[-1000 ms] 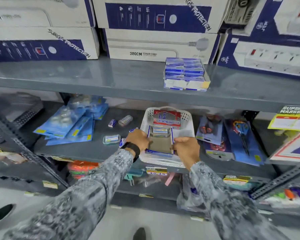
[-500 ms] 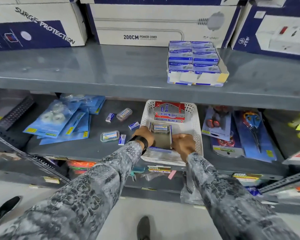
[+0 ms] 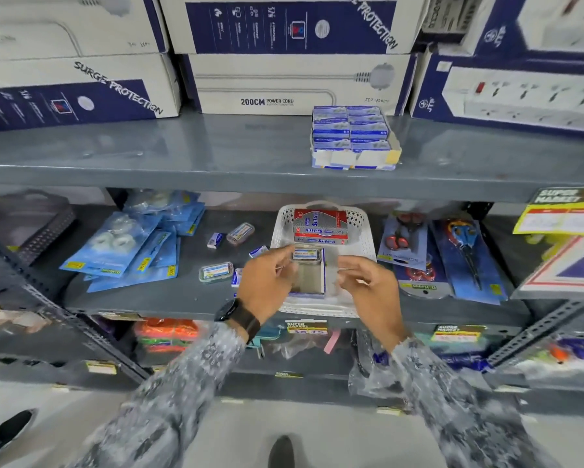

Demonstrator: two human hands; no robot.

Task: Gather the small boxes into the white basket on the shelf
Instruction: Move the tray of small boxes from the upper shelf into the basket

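Two hands lifted off white basket (image 3: 368, 238) rim since half second ago. Left hand (image 3: 267, 287) and right hand (image 3: 371, 292) both loosely open, apparently empty. Several small boxes (image 3: 216, 272) remain loose on shelf (image 3: 182, 292) left of basket; gathering unfinished.

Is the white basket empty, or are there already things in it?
Not empty. The basket holds red boxes at its back and an open carton nearer the front.

White perforated basket (image 3: 368, 238) w/ red-silver boxes (image 3: 320, 226); grey shelf (image 3: 196, 292); blue packs (image 3: 128, 251); grey mottled sleeves (image 3: 182, 393); black watch (image 3: 238, 315).
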